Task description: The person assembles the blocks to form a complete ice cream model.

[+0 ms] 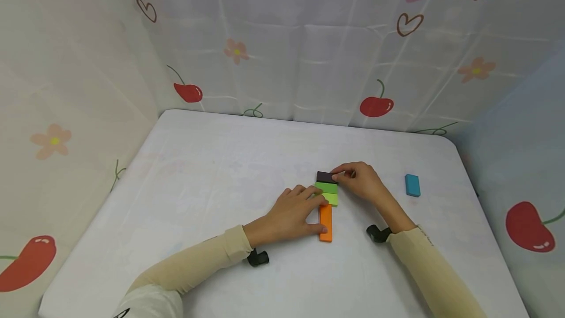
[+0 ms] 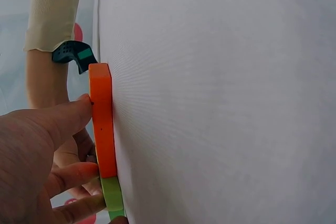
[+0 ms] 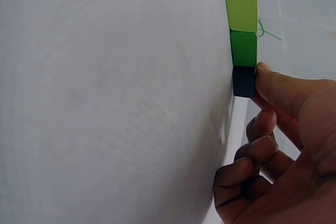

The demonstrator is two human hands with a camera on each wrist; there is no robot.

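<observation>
Four blocks lie in a line on the white table: a black block (image 1: pixel 324 176) at the far end, a green block (image 1: pixel 325 188), a yellow-green block (image 1: pixel 332 199) and an orange block (image 1: pixel 326 216) placed lengthwise nearest the person. My left hand (image 1: pixel 287 215) spreads over the row from the left. Its thumb touches the orange block and its fingertips rest on the green ones. With thumb and index finger, my right hand (image 1: pixel 364 180) pinches the right end of the black block; its other fingers are curled, as the right wrist view shows.
A blue block (image 1: pixel 412 185) lies apart, right of my right hand. Dark wrist-worn devices (image 1: pixel 258 258) show below both sleeves. Patterned curtains (image 1: pixel 291 53) hang behind the table (image 1: pixel 212 161) and at both sides.
</observation>
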